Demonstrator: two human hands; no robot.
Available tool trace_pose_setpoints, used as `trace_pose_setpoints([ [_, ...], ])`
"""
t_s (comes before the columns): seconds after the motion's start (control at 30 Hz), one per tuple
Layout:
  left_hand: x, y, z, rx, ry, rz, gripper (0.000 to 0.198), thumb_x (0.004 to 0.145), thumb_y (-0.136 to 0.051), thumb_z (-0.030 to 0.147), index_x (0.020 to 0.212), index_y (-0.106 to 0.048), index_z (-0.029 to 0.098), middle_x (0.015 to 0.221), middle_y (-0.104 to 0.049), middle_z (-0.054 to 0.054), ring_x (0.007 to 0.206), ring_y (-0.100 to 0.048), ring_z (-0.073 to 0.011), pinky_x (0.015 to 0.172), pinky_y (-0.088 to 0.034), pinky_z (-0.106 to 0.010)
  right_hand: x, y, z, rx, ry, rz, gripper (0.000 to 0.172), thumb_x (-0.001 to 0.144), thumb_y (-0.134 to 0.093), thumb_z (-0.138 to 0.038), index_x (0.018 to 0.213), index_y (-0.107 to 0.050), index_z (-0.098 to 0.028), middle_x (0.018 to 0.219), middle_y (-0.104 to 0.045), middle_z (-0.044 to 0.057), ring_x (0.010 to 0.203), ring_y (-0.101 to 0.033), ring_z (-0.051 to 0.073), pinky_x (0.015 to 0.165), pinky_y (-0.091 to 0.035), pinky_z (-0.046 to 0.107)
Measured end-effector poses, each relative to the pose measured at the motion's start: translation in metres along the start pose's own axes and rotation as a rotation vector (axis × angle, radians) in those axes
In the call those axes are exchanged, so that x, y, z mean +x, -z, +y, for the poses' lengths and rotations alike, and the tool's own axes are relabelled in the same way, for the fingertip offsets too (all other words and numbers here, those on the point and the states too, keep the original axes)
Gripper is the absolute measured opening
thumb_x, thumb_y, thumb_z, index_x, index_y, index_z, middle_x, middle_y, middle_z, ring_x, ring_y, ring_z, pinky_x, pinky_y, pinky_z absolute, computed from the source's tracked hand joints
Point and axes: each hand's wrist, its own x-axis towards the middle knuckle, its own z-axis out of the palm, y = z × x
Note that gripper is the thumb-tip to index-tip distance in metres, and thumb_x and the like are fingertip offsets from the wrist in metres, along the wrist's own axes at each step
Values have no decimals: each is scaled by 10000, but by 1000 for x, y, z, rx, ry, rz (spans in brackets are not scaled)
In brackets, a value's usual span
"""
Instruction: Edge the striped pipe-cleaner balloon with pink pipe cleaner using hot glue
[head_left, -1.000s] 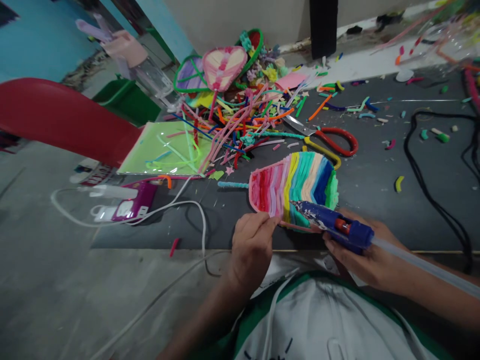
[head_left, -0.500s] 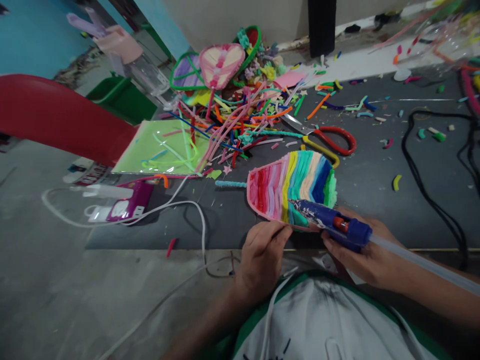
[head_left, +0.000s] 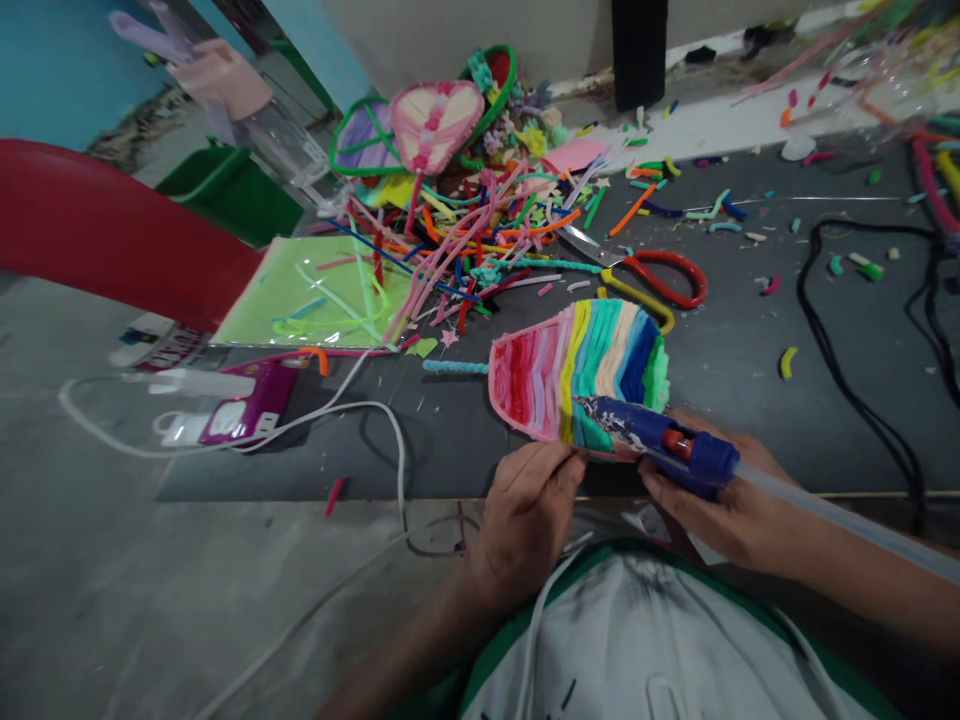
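Observation:
A fan-shaped pipe-cleaner craft [head_left: 551, 385] lies near the table's front edge, striped from pink and red through yellow and teal to blue and green. A pale blue twisted stem [head_left: 455, 367] points left from its narrow end. With closed fingertips, my left hand [head_left: 529, 510] pinches the craft's near rim. My right hand [head_left: 739, 510] is wrapped around a blue hot glue gun [head_left: 690, 452] with a long clear glue stick in its back. Its whitish, glue-crusted nozzle sits over the yellow and teal stripes; I cannot tell whether it touches them.
Red-handled scissors [head_left: 667, 278] lie behind the craft beside a heap of pipe cleaners [head_left: 480, 235]. A pink heart-shaped craft [head_left: 436, 125] stands at the back. White cords run from a purple power strip [head_left: 251, 405] over the table's front edge. A black cord [head_left: 847, 385] lies at right.
The whole view has shifted slightly to the left. My hands, the glue gun and the striped craft keep almost the same positions relative to each other.

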Motion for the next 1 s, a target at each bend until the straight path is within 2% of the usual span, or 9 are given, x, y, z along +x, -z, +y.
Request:
trace_pose_setpoints([
  [0.23, 2, 2, 1, -23, 9, -74, 251, 855, -530, 137, 1091, -609, 170, 1022, -656, -74, 956, -586, -187, 856, -477, -329, 0, 0, 0, 32, 2, 20, 136, 824, -512, -252, 955, -537, -226, 856, -642, 43, 761, -630, 195, 686, -514, 317],
  [0.47, 7, 5, 2, 8, -58, -40, 198, 863, -517, 166, 1024, -632, 169, 993, -657, -87, 944, -585, -211, 811, -491, -343, -2, -3, 5, 67, -31, 44, 181, 828, -516, -282, 991, -542, -208, 907, -653, 66, 877, -643, 225, 804, -519, 356],
  [0.63, -1, 2, -2, -53, -57, 6, 285, 834, -540, 105, 1106, -605, 163, 1070, -638, -94, 1025, -573, -208, 882, -473, -347, -2, -4, 8, 75, -44, 48, 245, 820, -530, -295, 1039, -552, -186, 925, -662, 87, 897, -643, 235, 833, -512, 369],
  [0.77, -5, 3, -5, -138, 11, 136, 403, 789, -558, 15, 1159, -577, 173, 1077, -626, -88, 1023, -581, -192, 908, -475, -360, -1, -6, 10, 61, -22, 64, 288, 816, -530, -312, 1071, -567, -183, 900, -666, 88, 877, -649, 244, 830, -514, 387],
  [0.87, -1, 5, -7, -89, 125, 236, 351, 777, -599, 29, 1088, -617, 191, 1010, -642, -67, 950, -591, -183, 859, -492, -355, -2, -7, 11, 60, -27, 80, 314, 813, -532, -328, 1095, -564, -193, 908, -673, 89, 870, -653, 249, 802, -525, 389],
  [0.93, 3, 4, -7, -39, 171, 234, 283, 777, -622, 57, 1030, -645, 184, 951, -651, -59, 903, -587, -176, 832, -491, -339, -2, -7, 11, 63, -20, 76, 289, 812, -532, -317, 1075, -570, -201, 942, -676, 89, 888, -653, 249, 801, -527, 384],
  [1.0, 6, 4, -6, -24, 169, 175, 247, 779, -635, 83, 1007, -659, 174, 921, -648, -60, 880, -579, -171, 823, -485, -327, -2, -6, 9, 53, -11, 68, 251, 809, -533, -296, 1038, -581, -205, 967, -675, 88, 908, -651, 250, 809, -525, 380],
])
